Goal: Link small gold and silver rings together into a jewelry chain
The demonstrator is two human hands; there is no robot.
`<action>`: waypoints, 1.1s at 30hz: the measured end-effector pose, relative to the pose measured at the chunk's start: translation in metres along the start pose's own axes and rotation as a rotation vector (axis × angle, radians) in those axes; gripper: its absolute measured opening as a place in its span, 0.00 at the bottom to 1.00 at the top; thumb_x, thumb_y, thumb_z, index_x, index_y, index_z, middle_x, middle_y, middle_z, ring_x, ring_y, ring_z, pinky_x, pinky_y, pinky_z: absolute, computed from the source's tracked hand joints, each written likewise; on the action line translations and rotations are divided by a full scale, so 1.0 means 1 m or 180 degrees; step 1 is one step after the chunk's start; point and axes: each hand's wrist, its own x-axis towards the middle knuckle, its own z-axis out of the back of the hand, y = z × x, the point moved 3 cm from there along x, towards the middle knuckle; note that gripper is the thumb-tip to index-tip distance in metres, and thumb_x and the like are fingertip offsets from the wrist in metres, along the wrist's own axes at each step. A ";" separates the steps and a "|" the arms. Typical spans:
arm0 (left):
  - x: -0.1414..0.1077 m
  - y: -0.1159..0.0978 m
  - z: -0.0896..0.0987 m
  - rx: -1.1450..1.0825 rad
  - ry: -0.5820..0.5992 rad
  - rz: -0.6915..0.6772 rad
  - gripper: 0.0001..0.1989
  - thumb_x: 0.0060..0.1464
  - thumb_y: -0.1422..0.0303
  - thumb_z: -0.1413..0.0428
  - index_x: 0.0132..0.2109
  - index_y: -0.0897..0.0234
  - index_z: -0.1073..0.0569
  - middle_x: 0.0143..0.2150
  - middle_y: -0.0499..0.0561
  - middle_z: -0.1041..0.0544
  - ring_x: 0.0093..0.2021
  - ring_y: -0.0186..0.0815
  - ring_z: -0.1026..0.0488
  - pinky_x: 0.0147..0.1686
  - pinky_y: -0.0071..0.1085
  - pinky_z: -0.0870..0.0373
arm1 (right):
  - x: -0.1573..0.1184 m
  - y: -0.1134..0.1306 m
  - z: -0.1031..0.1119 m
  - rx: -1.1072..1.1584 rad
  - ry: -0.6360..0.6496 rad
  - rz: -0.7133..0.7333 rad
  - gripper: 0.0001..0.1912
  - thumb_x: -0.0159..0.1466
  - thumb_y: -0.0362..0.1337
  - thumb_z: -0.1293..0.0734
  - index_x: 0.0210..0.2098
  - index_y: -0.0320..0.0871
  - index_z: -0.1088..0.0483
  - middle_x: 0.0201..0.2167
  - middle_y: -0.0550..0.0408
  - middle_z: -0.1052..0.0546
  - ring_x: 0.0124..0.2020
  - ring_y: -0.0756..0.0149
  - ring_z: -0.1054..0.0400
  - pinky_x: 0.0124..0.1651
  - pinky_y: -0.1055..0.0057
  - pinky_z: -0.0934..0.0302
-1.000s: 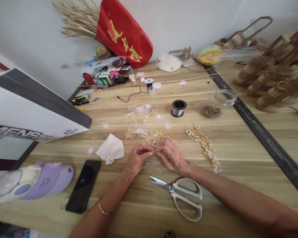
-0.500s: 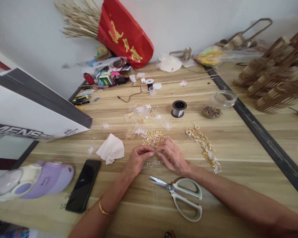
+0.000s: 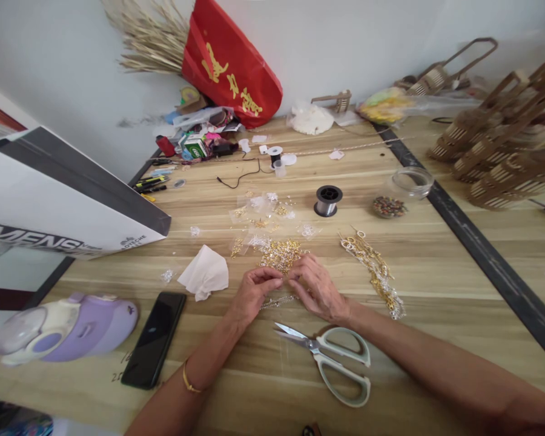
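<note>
My left hand (image 3: pixel 254 292) and my right hand (image 3: pixel 317 287) meet near the middle of the table, thumbs and forefingers pinched close together. Whatever lies between the fingertips is too small to name. A beaded silver strand (image 3: pixel 279 301) runs on the table below the fingers, between both hands. Just beyond them is a heap of gold and silver beads (image 3: pixel 281 253). Scissors (image 3: pixel 315 345) with pale green handles lie slightly open, nearer to me. To the right of my right hand rests a bundle of gold and silver chains (image 3: pixel 375 269).
A spool of clear line (image 3: pixel 327 201) and a jar of dark beads (image 3: pixel 390 204) stand farther back. At left are a white tissue (image 3: pixel 204 272), a black phone (image 3: pixel 154 340), a purple bottle (image 3: pixel 86 330) and a large box (image 3: pixel 72 200). Woven baskets (image 3: pixel 504 145) stand at right.
The whole view has shifted very slightly. Both hands keep the same pinched pose over the strand, and the things on the table lie as before.
</note>
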 end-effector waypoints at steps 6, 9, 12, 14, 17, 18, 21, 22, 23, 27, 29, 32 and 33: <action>-0.001 -0.001 -0.002 0.0017 0.0103 -0.0027 0.09 0.32 0.70 0.32 0.26 0.67 0.21 0.22 0.46 0.24 0.25 0.27 0.32 0.30 0.24 0.37 | 0.000 0.000 -0.001 -0.0012 0.0034 -0.0030 0.04 0.64 0.29 0.41 0.38 0.42 0.38 0.31 0.52 0.30 0.35 0.62 0.39 0.41 0.61 0.43; -0.002 -0.002 -0.003 0.0030 0.0101 -0.0022 0.09 0.32 0.70 0.32 0.26 0.66 0.21 0.22 0.46 0.24 0.25 0.27 0.32 0.30 0.24 0.37 | 0.000 0.001 -0.001 -0.0031 0.0023 -0.0016 0.04 0.64 0.29 0.41 0.38 0.42 0.38 0.31 0.52 0.30 0.35 0.63 0.39 0.41 0.61 0.43; -0.003 -0.001 -0.003 0.0097 0.0094 -0.0075 0.09 0.32 0.71 0.32 0.26 0.66 0.21 0.23 0.46 0.24 0.26 0.27 0.32 0.32 0.24 0.37 | 0.001 0.002 -0.001 -0.0046 0.0019 -0.0003 0.04 0.64 0.29 0.41 0.37 0.42 0.38 0.30 0.52 0.30 0.34 0.63 0.39 0.40 0.61 0.43; -0.002 0.000 -0.002 0.0194 0.0114 -0.0123 0.08 0.34 0.71 0.32 0.27 0.66 0.21 0.24 0.47 0.23 0.27 0.28 0.32 0.33 0.25 0.37 | 0.001 0.002 -0.001 -0.0050 0.0023 -0.0009 0.04 0.64 0.29 0.41 0.37 0.42 0.38 0.30 0.51 0.30 0.34 0.62 0.39 0.40 0.61 0.43; 0.000 0.002 0.001 0.0333 0.0172 -0.0232 0.06 0.37 0.71 0.33 0.28 0.65 0.21 0.25 0.47 0.23 0.28 0.29 0.31 0.34 0.25 0.36 | 0.001 0.001 -0.001 -0.0041 -0.0003 0.0004 0.04 0.65 0.29 0.41 0.38 0.43 0.37 0.30 0.52 0.29 0.34 0.63 0.37 0.41 0.60 0.42; 0.000 0.002 0.003 0.0380 0.0184 -0.0285 0.06 0.38 0.71 0.34 0.28 0.65 0.20 0.26 0.47 0.22 0.28 0.29 0.31 0.34 0.26 0.36 | 0.000 0.001 -0.002 -0.0030 -0.0006 0.0015 0.04 0.65 0.29 0.41 0.38 0.43 0.37 0.31 0.52 0.29 0.34 0.63 0.37 0.42 0.60 0.42; 0.001 0.000 0.005 0.0552 0.0200 -0.0407 0.06 0.39 0.70 0.34 0.29 0.64 0.20 0.27 0.48 0.22 0.29 0.30 0.30 0.35 0.26 0.35 | 0.000 0.000 -0.002 0.0002 0.0012 0.0026 0.04 0.65 0.29 0.40 0.39 0.43 0.37 0.31 0.52 0.28 0.35 0.63 0.35 0.46 0.58 0.42; 0.001 -0.001 0.006 0.0613 0.0196 -0.0430 0.06 0.40 0.70 0.34 0.29 0.64 0.20 0.28 0.48 0.21 0.30 0.30 0.29 0.36 0.26 0.34 | 0.000 -0.001 -0.003 0.0007 0.0020 0.0020 0.04 0.65 0.30 0.40 0.39 0.43 0.36 0.31 0.53 0.27 0.35 0.64 0.35 0.47 0.58 0.43; 0.001 -0.001 0.006 0.0669 0.0188 -0.0449 0.05 0.40 0.70 0.34 0.29 0.64 0.20 0.28 0.48 0.21 0.30 0.31 0.29 0.36 0.26 0.34 | -0.001 -0.001 -0.003 0.0012 0.0021 0.0013 0.04 0.65 0.30 0.40 0.39 0.43 0.36 0.31 0.53 0.27 0.35 0.64 0.35 0.48 0.57 0.43; 0.000 -0.004 0.008 0.0860 0.0133 -0.0496 0.06 0.38 0.70 0.34 0.29 0.65 0.21 0.28 0.48 0.21 0.30 0.31 0.28 0.34 0.26 0.33 | -0.002 -0.004 -0.004 0.0035 0.0059 -0.0013 0.04 0.65 0.31 0.38 0.39 0.43 0.35 0.32 0.53 0.26 0.35 0.65 0.34 0.49 0.57 0.43; 0.001 -0.004 0.008 0.0882 0.0071 -0.0477 0.08 0.37 0.70 0.33 0.29 0.65 0.21 0.27 0.48 0.22 0.29 0.31 0.28 0.33 0.26 0.33 | -0.002 -0.005 -0.005 0.0066 0.0062 -0.0022 0.04 0.65 0.31 0.38 0.39 0.44 0.34 0.31 0.54 0.26 0.35 0.66 0.34 0.49 0.58 0.43; 0.002 -0.004 0.009 0.0821 -0.0004 -0.0422 0.09 0.35 0.70 0.32 0.29 0.65 0.21 0.26 0.48 0.22 0.27 0.31 0.29 0.32 0.26 0.33 | -0.003 -0.006 -0.006 0.0101 0.0039 -0.0036 0.04 0.64 0.32 0.37 0.39 0.44 0.33 0.31 0.54 0.26 0.35 0.66 0.33 0.50 0.58 0.42; 0.002 -0.004 0.009 0.0806 -0.0003 -0.0400 0.09 0.35 0.70 0.32 0.29 0.65 0.21 0.26 0.48 0.22 0.27 0.31 0.29 0.32 0.26 0.33 | -0.003 -0.006 -0.006 0.0103 0.0043 -0.0042 0.04 0.64 0.32 0.37 0.39 0.44 0.33 0.32 0.54 0.26 0.35 0.66 0.33 0.50 0.58 0.43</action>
